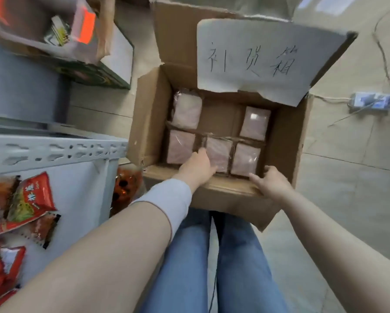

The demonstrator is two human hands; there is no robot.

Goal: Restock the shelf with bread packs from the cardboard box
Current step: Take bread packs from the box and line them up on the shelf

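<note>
Bread pack [218, 154] under left fingers [204, 152].

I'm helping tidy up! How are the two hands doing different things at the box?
The left hand reaches inside the cardboard box, fingers on a bread pack; the right hand rests on the box's near edge. The left wrist wears a white sleeve; the right arm is bare. Both are at the near side.

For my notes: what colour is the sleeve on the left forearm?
Pale grey-white, plain; the head view shows the sleeve.
</note>
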